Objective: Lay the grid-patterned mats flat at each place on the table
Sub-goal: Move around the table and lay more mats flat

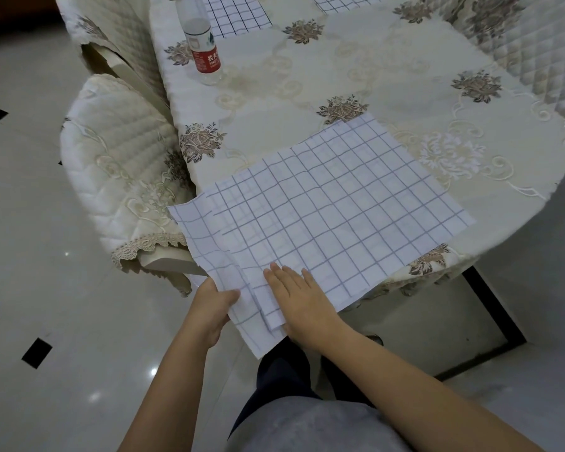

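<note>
On the floral tabletop (356,76), the right hand (302,301) presses flat, fingers spread, on the grid mat (333,210); the left hand (211,311) pinches its overhanging edge.

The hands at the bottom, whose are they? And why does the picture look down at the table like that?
They belong to a person wearing a camera on their head, so you see what they see. The left hand grips the edge of a checked mat that hangs over the table. The right hand lies flat on it, smoothing. Two more mats lie at the far end, beside a water bottle. A padded chair stands on the left.
</note>
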The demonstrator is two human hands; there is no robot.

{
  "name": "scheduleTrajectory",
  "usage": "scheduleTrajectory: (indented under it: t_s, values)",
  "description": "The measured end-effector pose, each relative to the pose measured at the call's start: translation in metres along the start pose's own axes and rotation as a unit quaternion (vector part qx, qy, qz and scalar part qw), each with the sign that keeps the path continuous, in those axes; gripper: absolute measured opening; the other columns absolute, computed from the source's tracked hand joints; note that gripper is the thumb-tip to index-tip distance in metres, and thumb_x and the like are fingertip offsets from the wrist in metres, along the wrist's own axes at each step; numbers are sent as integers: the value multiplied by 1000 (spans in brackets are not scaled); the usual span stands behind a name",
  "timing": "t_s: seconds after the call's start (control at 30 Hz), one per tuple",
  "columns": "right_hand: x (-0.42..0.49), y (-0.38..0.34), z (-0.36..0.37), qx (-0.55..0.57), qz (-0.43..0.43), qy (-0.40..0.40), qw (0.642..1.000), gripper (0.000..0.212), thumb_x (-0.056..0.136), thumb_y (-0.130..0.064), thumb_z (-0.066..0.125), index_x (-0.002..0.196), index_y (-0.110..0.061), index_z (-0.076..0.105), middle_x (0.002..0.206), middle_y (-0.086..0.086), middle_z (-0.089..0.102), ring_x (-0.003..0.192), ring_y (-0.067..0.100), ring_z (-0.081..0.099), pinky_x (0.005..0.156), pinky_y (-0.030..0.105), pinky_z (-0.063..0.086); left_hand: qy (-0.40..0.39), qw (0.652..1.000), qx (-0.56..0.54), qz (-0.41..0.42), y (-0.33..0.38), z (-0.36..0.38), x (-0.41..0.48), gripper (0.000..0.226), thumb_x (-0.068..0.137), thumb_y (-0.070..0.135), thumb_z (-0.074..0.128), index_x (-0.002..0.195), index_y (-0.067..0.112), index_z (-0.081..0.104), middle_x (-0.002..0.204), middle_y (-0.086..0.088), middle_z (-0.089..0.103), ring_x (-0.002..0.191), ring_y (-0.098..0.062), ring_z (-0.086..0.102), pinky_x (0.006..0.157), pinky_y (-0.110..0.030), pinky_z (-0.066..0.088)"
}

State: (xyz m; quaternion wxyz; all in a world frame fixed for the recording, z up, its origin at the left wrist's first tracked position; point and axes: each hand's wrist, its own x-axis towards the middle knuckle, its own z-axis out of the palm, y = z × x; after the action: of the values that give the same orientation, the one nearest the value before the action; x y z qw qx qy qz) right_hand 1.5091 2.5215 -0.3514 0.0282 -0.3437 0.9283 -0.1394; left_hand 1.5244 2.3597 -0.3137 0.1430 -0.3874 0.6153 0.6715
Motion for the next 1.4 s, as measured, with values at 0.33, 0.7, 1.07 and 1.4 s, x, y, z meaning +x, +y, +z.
scheduleTrajectory:
  t_s: [0.33,0.7,1.07,1.4]
  values:
    - [-9,50,-57,376,223,9,899,15,92,-11,48,96,-7,62,99,2,67,90,9,60,76,17,46,194,875,363,256,8,22,-10,75,84,7,61,145,6,17,149,-17,18,137,-29,20,110,-38,24]
    - [-45,108,-132,565,240,-52,788,30,79,-9,52,57,-28,62,61,-11,57,63,6,53,64,14,42,20,918,296,264,54,61,31,64,81,3,67,135,-1,32,130,-7,40,122,-20,39,102,-23,29]
    - [-72,201,-170,582,351,171,714,11,73,-2,53,76,-8,62,62,-7,61,58,4,55,56,16,42,21,959,200,201,81,117,88,6,84,9,60,84,15,56,97,-4,55,95,-22,49,75,-33,39]
    - [-56,302,-154,392,527,306,689,18,88,-6,49,103,-11,56,82,0,56,85,23,54,75,32,43,33,940,234,246,114,184,123,10,91,20,56,83,13,56,74,5,55,73,-15,51,67,-27,41]
